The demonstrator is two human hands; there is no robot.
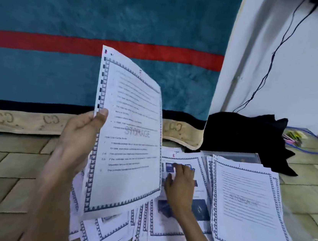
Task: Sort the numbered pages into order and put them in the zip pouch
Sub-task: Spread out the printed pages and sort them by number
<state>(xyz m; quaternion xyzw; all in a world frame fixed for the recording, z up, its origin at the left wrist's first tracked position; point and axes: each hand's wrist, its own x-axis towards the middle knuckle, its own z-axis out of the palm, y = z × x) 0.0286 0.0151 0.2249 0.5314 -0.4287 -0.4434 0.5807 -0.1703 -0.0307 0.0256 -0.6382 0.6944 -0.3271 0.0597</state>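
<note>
Through the head camera I see my left hand (81, 131) raised above a tiled floor (7, 172), thumb and fingers pinching the left edge of a white printed page with a blue patterned border and a faint "STORAGE" watermark (130, 136), held upright and slightly tilted. My right hand (179, 185) lies lower, fingers spread and fairly straight, resting flat on a loose pile of similar white bordered pages (160, 230) scattered on the floor; the top sheet there carries blue pictures and a red 8. Just to the right sits a neater stack of bordered pages (247, 211), its top sheet marked 1. Behind that stack a clear plastic zip pouch (234, 155) lies flat, touching a black cloth bundle (242, 132). A teal blanket with a red stripe (86, 21) fills the background.
</note>
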